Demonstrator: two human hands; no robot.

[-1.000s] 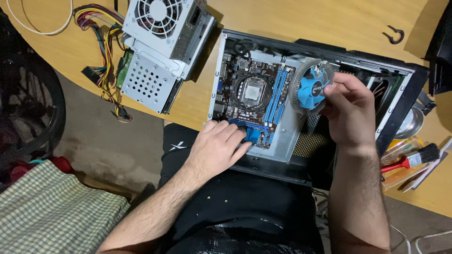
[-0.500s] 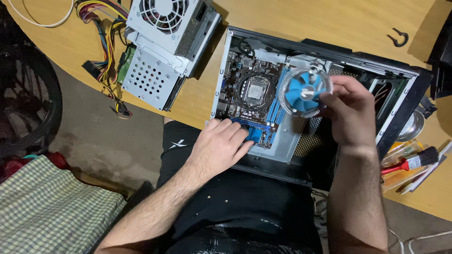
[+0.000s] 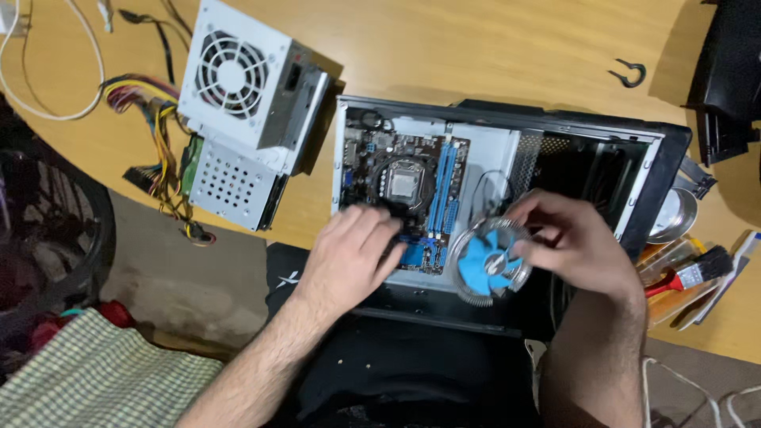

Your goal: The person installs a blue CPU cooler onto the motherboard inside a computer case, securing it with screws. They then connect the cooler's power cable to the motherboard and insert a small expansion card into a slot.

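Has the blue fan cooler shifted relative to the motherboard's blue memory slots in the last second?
Yes. The blue fan cooler, held in the right hand, has come down toward the case's near edge, beside the memory slots.

An opened computer case (image 3: 555, 127) lies on its side on the tabletop (image 3: 491, 47) before you, the motherboard (image 3: 404, 198) seated in its left half. Your left hand (image 3: 349, 257) rests on the board's near edge; your right hand (image 3: 575, 242) holds a cooler fan (image 3: 487, 265) over the case's near wall, just right of the board. A power supply (image 3: 250, 83) sits left of the case, atop a drive cage (image 3: 230, 186). A brush (image 3: 694, 273) lies at the right.
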